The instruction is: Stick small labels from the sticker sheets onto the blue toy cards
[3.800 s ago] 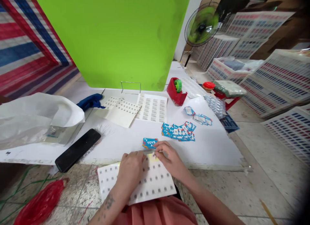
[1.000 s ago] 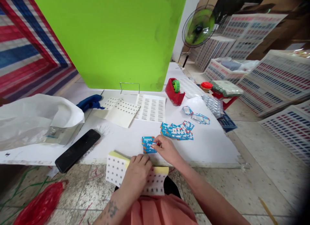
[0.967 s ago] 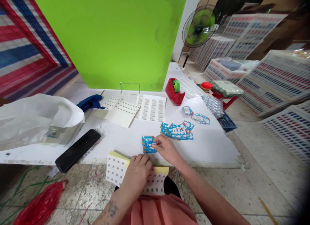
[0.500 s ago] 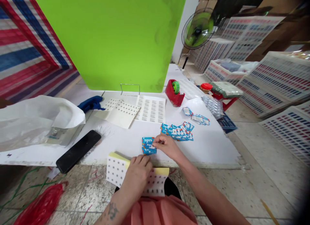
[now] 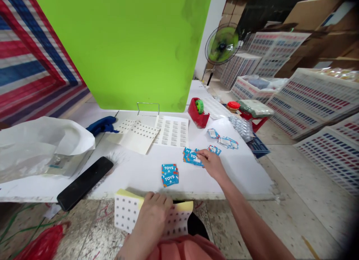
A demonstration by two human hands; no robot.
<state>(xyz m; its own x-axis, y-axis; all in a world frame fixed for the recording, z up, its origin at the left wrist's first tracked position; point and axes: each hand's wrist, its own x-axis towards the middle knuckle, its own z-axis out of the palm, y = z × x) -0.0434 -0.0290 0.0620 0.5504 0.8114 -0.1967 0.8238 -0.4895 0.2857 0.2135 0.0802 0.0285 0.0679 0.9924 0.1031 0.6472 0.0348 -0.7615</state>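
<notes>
My left hand is closed over a sheet of small printed stickers with a yellow edge, held in front of the table's near edge. My right hand reaches over the table, its thumb and fingers pinched on a blue card marked TOYS at the right-hand group of cards. Part of that group is hidden beneath the hand. A small stack of blue TOYS cards lies nearer to me, apart from both hands. Farther right are more blue cards bearing white labels.
Printed label sheets and a red tape dispenser lie at the back, before a green board. On the left are a black phone, a blue tool and a white plastic bag. Crates stand right.
My right hand has moved from the near stack to the right-hand group. The near stack now shows fewer overlapping cards. My left hand keeps hold of the sticker sheet.
</notes>
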